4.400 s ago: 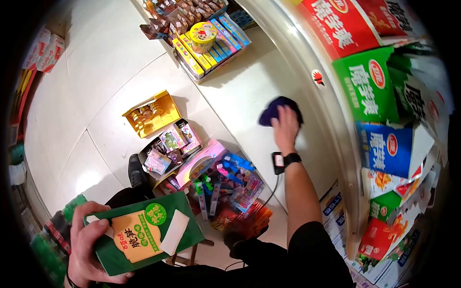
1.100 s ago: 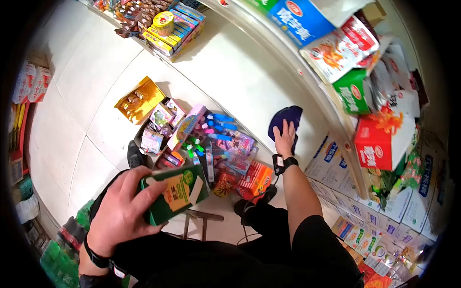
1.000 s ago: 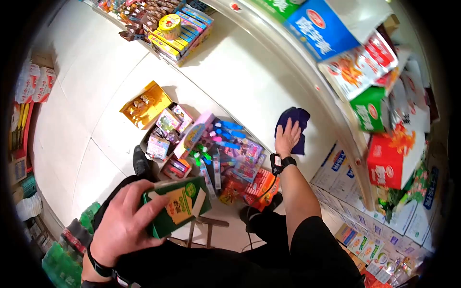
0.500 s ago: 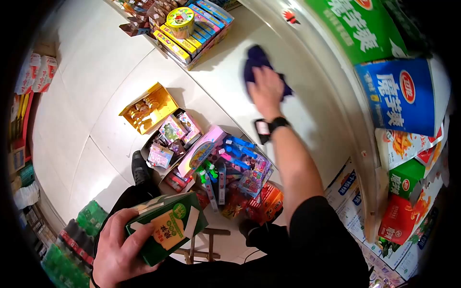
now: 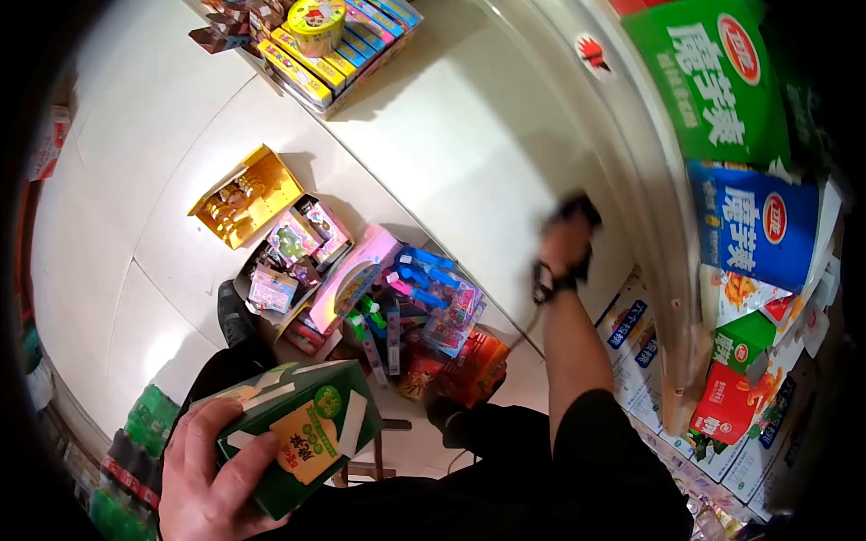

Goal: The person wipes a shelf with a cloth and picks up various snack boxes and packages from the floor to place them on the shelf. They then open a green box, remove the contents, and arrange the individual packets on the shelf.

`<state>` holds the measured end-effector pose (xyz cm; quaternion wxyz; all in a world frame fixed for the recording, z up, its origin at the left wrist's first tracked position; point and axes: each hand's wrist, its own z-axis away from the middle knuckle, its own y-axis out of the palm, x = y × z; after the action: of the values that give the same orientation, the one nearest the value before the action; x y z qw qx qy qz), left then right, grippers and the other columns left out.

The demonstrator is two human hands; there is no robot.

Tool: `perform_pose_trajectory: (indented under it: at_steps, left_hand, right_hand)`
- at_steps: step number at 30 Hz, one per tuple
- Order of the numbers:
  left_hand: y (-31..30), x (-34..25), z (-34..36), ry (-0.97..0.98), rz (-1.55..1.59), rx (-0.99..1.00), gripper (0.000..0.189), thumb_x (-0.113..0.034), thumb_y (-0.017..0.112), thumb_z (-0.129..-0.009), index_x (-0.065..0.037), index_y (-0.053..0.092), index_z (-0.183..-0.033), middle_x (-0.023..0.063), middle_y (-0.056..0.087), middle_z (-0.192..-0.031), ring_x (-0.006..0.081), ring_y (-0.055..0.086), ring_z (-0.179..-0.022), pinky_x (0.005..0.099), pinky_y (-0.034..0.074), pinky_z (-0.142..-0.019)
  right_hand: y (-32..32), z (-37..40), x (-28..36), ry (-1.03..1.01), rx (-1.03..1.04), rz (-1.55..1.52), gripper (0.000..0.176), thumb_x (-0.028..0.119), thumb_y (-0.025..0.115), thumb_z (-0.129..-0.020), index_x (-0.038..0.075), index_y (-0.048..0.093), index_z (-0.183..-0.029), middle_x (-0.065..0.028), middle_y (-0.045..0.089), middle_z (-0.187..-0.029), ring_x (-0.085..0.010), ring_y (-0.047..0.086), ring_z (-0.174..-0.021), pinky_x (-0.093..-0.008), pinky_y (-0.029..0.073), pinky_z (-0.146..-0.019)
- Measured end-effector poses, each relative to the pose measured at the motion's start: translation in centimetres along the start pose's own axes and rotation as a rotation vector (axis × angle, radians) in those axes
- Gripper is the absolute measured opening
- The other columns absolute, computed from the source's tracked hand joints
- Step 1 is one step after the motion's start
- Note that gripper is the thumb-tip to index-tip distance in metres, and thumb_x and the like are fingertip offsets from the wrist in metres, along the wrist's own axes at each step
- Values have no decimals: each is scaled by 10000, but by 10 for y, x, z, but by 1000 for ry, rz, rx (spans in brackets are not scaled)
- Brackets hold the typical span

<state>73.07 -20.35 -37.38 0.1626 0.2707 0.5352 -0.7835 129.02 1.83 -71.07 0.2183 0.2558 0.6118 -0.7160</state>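
My left hand (image 5: 203, 469) is closed on a dark green carton (image 5: 361, 401) with an orange label, thumb on its front and fingers over its top edge. My right hand (image 5: 566, 245), with a black band at the wrist, is on a dark cloth (image 5: 577, 209) over the white shelf surface (image 5: 469, 153). Motion smears the right hand; the cloth looks bunched around its fingers. Beyond it to the upper left, a tray of colourful boxes (image 5: 338, 68) carries a round yellow tub (image 5: 316, 25).
An open yellow box (image 5: 248, 196), a carton of small packets (image 5: 289, 257) and a pink display box (image 5: 356, 279) with blue toys stand on the floor. Large green (image 5: 708, 86) and blue (image 5: 758, 221) snack packages line the right, behind a curved clear edge (image 5: 631, 135). Green bottles (image 5: 149, 415) lie lower left.
My right hand has swept the dark cloth toward me and to the right across the white surface. My left hand keeps the green carton. The view has shifted slightly.
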Motion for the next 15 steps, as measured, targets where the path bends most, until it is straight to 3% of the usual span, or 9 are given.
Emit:
perform_pose_trajectory:
  at_steps: [1,3,4,6,8,10,11,12,15]
  left_hand:
    - [2,-2,-1,-1,3,3,631,-265,862,-606,-90,593,-1149,251,554,-1168,428,628,-964,477,527,-766]
    - [5,-8,-4,0,-6,13,637,-260,864,-600,-90,591,-1150,251,554,-1170,429,627,-972,476,528,-769]
    - [6,-11,-6,1,-24,18,644,-255,865,-593,-89,590,-1152,250,553,-1172,431,626,-980,476,529,-773]
    - [14,-17,-6,10,-23,-8,666,-249,869,-576,-92,588,-1159,250,553,-1174,435,624,-988,479,529,-782]
    - [20,-20,-7,-18,-28,-3,678,-244,868,-565,-97,589,-1166,253,551,-1181,438,622,-993,482,529,-793]
    - [25,-21,-3,-29,-18,-7,691,-248,869,-558,-102,590,-1172,255,546,-1189,440,621,-999,486,528,-803]
    - [25,-22,-1,-46,-14,-4,694,-255,870,-555,-101,590,-1171,255,545,-1190,439,620,-1003,489,527,-807]
    - [24,-22,2,-59,-9,1,697,-262,870,-552,-99,591,-1170,256,545,-1190,439,619,-1007,492,526,-810]
    - [25,-12,12,-98,-9,28,708,-280,869,-539,-99,595,-1166,260,547,-1184,441,617,-1016,497,520,-816]
  right_hand:
    - [2,-36,47,199,-549,-209,349,296,528,-1000,21,704,-1123,-200,716,-1037,-344,696,-891,-498,548,-764]
    - [-87,-72,128,-37,-468,-386,436,283,599,-920,116,570,-1322,-96,613,-1285,-318,564,-1191,-477,492,-926]
    - [-107,-74,176,-182,-638,-502,416,310,593,-910,127,573,-1284,-93,571,-1317,-313,527,-1222,-497,452,-956]
    - [-217,-60,215,-479,-265,-632,512,372,592,-894,173,541,-1363,-99,501,-1396,-342,473,-1261,-556,379,-1009]
    - [-210,-60,250,-646,-567,-905,502,358,540,-946,132,532,-1394,-169,457,-1489,-395,406,-1375,-616,278,-1121]
    - [-199,-82,228,-747,-559,-811,499,336,554,-925,162,526,-1392,-118,471,-1482,-368,409,-1371,-576,317,-1109]
    - [-195,-93,200,-753,-362,-888,514,328,535,-946,135,509,-1422,-129,454,-1512,-360,394,-1396,-559,298,-1139]
    - [-186,-102,168,-617,-208,-967,515,306,549,-933,100,527,-1404,-151,508,-1458,-345,434,-1363,-526,322,-1132]
    - [-41,-138,59,-260,-417,-824,528,280,543,-942,33,517,-1408,-216,524,-1426,-386,449,-1341,-483,314,-1156]
